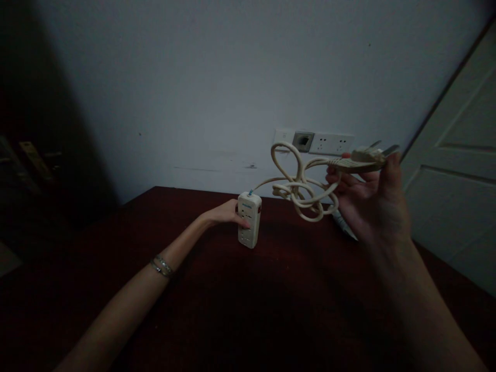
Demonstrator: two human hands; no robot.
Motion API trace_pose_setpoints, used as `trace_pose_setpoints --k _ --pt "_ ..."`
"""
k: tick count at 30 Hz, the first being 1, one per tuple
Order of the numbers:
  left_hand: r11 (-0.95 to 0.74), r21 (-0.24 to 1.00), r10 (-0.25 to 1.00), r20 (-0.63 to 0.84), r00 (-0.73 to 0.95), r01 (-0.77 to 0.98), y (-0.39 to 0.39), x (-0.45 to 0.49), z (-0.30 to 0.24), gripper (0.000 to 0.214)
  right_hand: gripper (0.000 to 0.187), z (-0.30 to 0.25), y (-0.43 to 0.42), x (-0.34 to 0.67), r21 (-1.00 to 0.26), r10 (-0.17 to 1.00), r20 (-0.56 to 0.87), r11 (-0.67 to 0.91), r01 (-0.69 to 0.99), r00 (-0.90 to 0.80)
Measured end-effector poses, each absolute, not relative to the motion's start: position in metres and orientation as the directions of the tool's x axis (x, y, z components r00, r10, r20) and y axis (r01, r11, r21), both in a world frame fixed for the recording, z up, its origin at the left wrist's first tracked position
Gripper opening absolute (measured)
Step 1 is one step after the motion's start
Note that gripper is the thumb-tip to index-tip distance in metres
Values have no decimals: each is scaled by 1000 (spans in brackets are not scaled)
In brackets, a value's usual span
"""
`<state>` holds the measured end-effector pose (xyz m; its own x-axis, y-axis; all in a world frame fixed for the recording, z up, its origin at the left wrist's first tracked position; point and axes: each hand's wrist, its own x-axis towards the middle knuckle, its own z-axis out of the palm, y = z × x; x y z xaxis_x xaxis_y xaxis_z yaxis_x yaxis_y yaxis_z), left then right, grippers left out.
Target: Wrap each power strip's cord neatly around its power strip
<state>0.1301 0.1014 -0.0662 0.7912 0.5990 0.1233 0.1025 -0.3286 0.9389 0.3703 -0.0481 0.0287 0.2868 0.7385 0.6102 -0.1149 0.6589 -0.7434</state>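
My left hand (228, 213) grips a white power strip (249, 221) by its left side, holding it upright with its sockets toward me. From its top end a cream cord (300, 188) runs to the right and hangs in tangled loops between my hands. Raised at the right, my right hand (374, 191) is closed on the plug (364, 159) at the cord's other end. The metal prongs of the plug point up and to the right.
A dark red table (271, 299) spans the foreground. On the pale wall (201, 93) behind it are a switch, a grey-framed socket (303, 141) and white wall sockets (331, 143). Partly behind my right hand lies a pale object (344, 226). A panelled white door (457, 175) stands at right.
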Motion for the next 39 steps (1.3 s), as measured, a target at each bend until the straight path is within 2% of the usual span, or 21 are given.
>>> trace_pose_setpoints --k 3,8,14,17,20,22,23,24,26,28,31,33,35,37,39 --pt "-345 931 613 126 780 120 103 131 -69 41 39 27 -46 370 -738 716 636 674 -46 288" --pt "-342 932 614 125 779 121 109 130 -71 40 36 26 -43 369 -766 755 557 628 -137 345" --pt "-186 981 593 66 803 56 114 126 -74 47 45 23 -41 369 -765 728 622 644 23 287" --pt "-142 990 595 69 801 20 115 125 -71 50 41 24 -43 362 -738 708 647 675 -4 282" --pt "-193 981 747 158 646 -16 114 126 -57 46 35 25 -46 355 -711 704 655 698 -92 275" --pt "-322 946 852 304 427 -33 108 127 -41 35 36 24 -47 353 -704 706 656 700 -122 266" --pt "-407 913 861 397 319 -37 103 128 -32 29 36 24 -47 353 -704 708 657 699 -123 261" --pt "-497 866 836 493 240 -45 97 130 -23 24 37 23 -47 353 -707 709 657 697 -118 256" --pt "-640 768 749 634 191 -41 79 134 -8 19 38 22 -47 355 -713 711 658 694 -99 248" --pt "-749 663 651 740 168 -19 59 140 2 24 37 20 -46 356 -715 709 663 695 -79 239" --pt "-913 392 405 904 136 116 31 151 11 37 33 19 -47 359 -708 698 681 705 -44 221" --pt "-956 189 235 951 199 225 19 156 17 42 32 18 -48 361 -713 697 683 701 -9 218" --pt "-964 55 131 950 283 261 12 161 23 36 33 18 -49 362 -726 704 673 687 22 226" --pt "-972 12 90 941 326 234 10 165 31 28 31 19 -49 364 -735 707 665 677 39 243" --pt "-979 27 95 936 339 200 10 167 37 25 29 19 -49 366 -737 705 662 674 52 255"
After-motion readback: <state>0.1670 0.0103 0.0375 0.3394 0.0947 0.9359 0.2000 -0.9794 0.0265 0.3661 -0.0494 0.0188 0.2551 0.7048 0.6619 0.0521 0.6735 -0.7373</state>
